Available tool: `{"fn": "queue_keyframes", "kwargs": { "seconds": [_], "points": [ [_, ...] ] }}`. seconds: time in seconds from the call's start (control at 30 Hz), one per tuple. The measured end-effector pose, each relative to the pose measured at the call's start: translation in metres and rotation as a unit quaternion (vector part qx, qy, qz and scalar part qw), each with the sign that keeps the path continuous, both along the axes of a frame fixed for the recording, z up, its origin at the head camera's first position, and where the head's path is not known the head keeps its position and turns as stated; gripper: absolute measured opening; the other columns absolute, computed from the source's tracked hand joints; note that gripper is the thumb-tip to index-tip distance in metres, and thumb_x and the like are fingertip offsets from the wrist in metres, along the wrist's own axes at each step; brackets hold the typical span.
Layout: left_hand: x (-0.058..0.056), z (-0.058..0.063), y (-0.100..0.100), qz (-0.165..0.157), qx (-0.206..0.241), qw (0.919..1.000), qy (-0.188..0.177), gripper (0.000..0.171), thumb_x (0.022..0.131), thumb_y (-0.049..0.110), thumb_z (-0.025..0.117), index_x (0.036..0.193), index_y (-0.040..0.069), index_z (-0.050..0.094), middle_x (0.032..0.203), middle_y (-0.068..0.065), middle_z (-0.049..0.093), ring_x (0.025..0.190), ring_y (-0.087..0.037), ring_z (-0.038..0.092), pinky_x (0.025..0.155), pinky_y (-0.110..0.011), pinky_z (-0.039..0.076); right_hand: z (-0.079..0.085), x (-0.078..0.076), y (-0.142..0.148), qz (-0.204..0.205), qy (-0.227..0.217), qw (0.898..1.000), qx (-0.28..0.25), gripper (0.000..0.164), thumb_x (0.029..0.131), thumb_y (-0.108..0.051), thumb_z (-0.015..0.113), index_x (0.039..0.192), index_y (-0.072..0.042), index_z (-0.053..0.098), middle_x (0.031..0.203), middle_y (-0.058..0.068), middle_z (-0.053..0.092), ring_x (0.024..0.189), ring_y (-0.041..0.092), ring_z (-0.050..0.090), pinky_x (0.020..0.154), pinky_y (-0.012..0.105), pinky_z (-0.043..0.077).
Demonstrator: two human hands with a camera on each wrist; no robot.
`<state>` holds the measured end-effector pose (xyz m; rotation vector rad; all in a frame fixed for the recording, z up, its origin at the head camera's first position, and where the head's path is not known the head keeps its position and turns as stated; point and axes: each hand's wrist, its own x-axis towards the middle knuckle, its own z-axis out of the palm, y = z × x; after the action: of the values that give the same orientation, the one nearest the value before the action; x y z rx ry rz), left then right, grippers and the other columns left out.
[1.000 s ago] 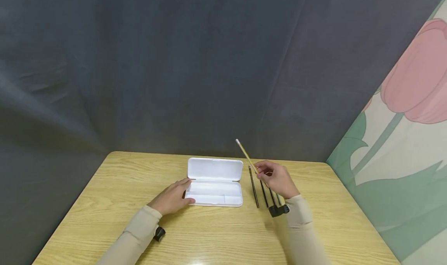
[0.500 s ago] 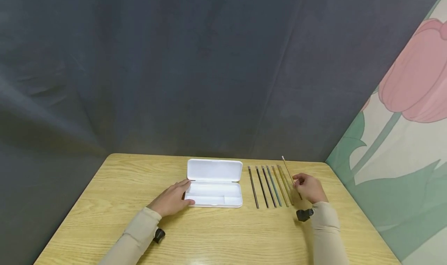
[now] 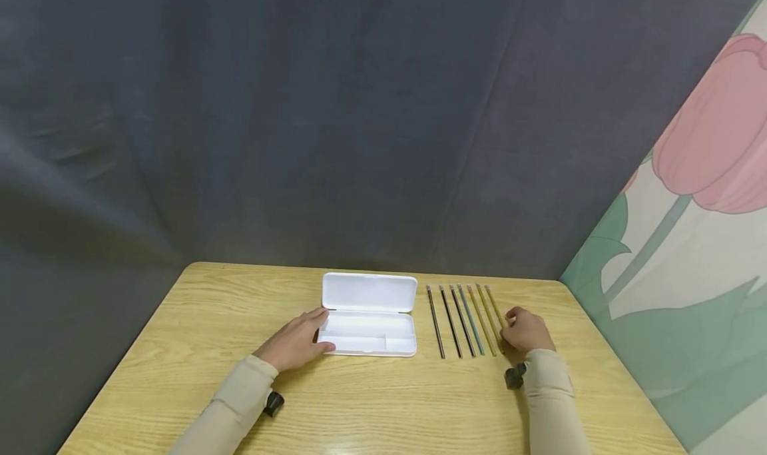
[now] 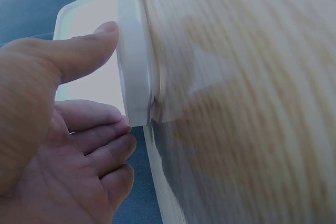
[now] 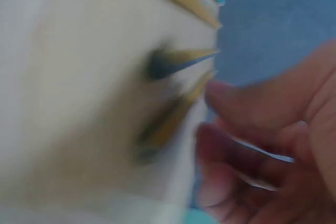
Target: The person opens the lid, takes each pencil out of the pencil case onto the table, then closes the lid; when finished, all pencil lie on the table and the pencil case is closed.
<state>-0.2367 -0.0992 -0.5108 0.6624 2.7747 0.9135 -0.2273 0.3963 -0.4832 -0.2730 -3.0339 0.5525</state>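
A white pencil case (image 3: 365, 325) stands with its lid up in the middle of the table. My left hand (image 3: 293, 342) rests at its left end, thumb on the near rim and fingers by the hinge corner, as the left wrist view also shows. To the case's right lie several pencils in a row, among them dark ones, a blue one (image 3: 470, 318) and yellow ones. My right hand (image 3: 527, 332) is beside the rightmost yellow pencil (image 3: 493, 302), covering its lower part. In the blurred right wrist view, a gap separates thumb and forefinger next to that pencil (image 5: 170, 119).
The wooden table (image 3: 371, 408) ends at a dark curtain (image 3: 359, 122) behind it. A wall hanging with a pink tulip (image 3: 713, 135) is on the right. Black wrist cameras (image 3: 273, 404) are strapped below both hands.
A second ago my right hand held a yellow pencil in the air over the row. It carried it right and down, and that pencil now lies at the row's right end. The left hand stayed put.
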Motion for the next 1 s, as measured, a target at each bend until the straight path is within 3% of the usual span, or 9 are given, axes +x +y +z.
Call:
{"fn": "queue_keyframes", "kwargs": {
  "seconds": [0.1, 0.2, 0.27, 0.37, 0.5, 0.6, 0.77, 1.0],
  "points": [
    [-0.001, 0.000, 0.001, -0.001, -0.002, 1.0000, 0.003, 0.074, 0.095, 0.039, 0.072, 0.153, 0.003, 0.044, 0.163, -0.014, 0.038, 0.150, -0.038, 0.039, 0.122, -0.054, 0.038, 0.018, 0.000, -0.025, 0.029, 0.103, 0.994, 0.002, 0.034, 0.089, -0.006, 0.063, 0.120, 0.008, 0.066, 0.094, 0.021, 0.073, 0.076, 0.030, 0.069, 0.066, 0.048, 0.059],
    [-0.002, 0.000, 0.002, -0.003, -0.005, 1.0000, 0.006, 0.074, 0.095, 0.039, 0.072, 0.153, 0.003, 0.044, 0.163, -0.014, 0.038, 0.150, -0.037, 0.039, 0.122, -0.054, 0.038, 0.033, -0.003, -0.072, 0.095, 0.204, 0.974, -0.008, 0.022, 0.090, -0.002, 0.068, 0.112, 0.001, 0.072, 0.094, 0.016, 0.075, 0.080, 0.028, 0.071, 0.069, 0.046, 0.061],
    [-0.003, 0.001, 0.004, -0.005, -0.008, 0.9999, 0.008, 0.074, 0.094, 0.039, 0.072, 0.153, 0.003, 0.044, 0.163, -0.014, 0.038, 0.150, -0.037, 0.039, 0.123, -0.053, 0.038, 0.034, -0.005, -0.108, 0.158, 0.222, 0.962, -0.031, 0.020, 0.089, 0.001, 0.071, 0.108, -0.002, 0.075, 0.096, 0.012, 0.077, 0.082, 0.025, 0.073, 0.071, 0.043, 0.063],
    [-0.003, 0.000, 0.006, -0.008, -0.008, 0.9999, 0.013, 0.073, 0.094, 0.038, 0.073, 0.152, 0.003, 0.045, 0.162, -0.015, 0.039, 0.149, -0.038, 0.040, 0.122, -0.053, 0.039, 0.025, -0.008, -0.155, 0.253, 0.175, 0.950, -0.049, 0.020, 0.088, -0.001, 0.074, 0.107, -0.007, 0.077, 0.101, 0.006, 0.078, 0.087, 0.019, 0.073, 0.075, 0.036, 0.064],
    [-0.003, -0.002, 0.008, -0.010, -0.007, 0.9998, 0.017, 0.074, 0.094, 0.039, 0.073, 0.151, 0.002, 0.046, 0.162, -0.015, 0.040, 0.148, -0.038, 0.041, 0.123, -0.053, 0.038, 0.003, -0.012, -0.190, 0.329, 0.093, 0.939, -0.024, 0.018, 0.090, -0.004, 0.074, 0.107, -0.010, 0.078, 0.101, 0.003, 0.079, 0.090, 0.015, 0.073, 0.077, 0.029, 0.063],
    [-0.003, -0.002, 0.007, -0.009, -0.007, 0.9998, 0.015, 0.074, 0.094, 0.039, 0.072, 0.152, 0.002, 0.045, 0.162, -0.015, 0.040, 0.149, -0.038, 0.040, 0.123, -0.054, 0.038, -0.011, -0.016, -0.200, 0.358, 0.075, 0.931, -0.007, 0.016, 0.089, -0.001, 0.072, 0.101, -0.009, 0.079, 0.095, 0.002, 0.079, 0.084, 0.011, 0.071, 0.073, 0.024, 0.061],
    [-0.003, -0.001, 0.006, -0.004, -0.010, 0.9998, 0.018, 0.074, 0.093, 0.038, 0.073, 0.151, 0.002, 0.046, 0.162, -0.015, 0.041, 0.149, -0.038, 0.041, 0.123, -0.054, 0.038, -0.019, -0.024, -0.202, 0.388, 0.072, 0.919, -0.025, 0.023, 0.087, 0.008, 0.065, 0.094, -0.010, 0.078, 0.089, 0.002, 0.078, 0.080, 0.009, 0.069, 0.071, 0.023, 0.060],
    [0.001, 0.000, 0.006, -0.009, -0.015, 0.9996, 0.022, 0.074, 0.093, 0.037, 0.073, 0.150, -0.001, 0.046, 0.160, -0.017, 0.042, 0.147, -0.040, 0.043, 0.122, -0.054, 0.038, -0.015, -0.031, -0.200, 0.392, -0.034, 0.918, -0.040, 0.025, 0.094, 0.005, 0.062, 0.099, -0.014, 0.076, 0.096, -0.003, 0.075, 0.088, 0.006, 0.065, 0.077, 0.022, 0.057]
  ]
}}
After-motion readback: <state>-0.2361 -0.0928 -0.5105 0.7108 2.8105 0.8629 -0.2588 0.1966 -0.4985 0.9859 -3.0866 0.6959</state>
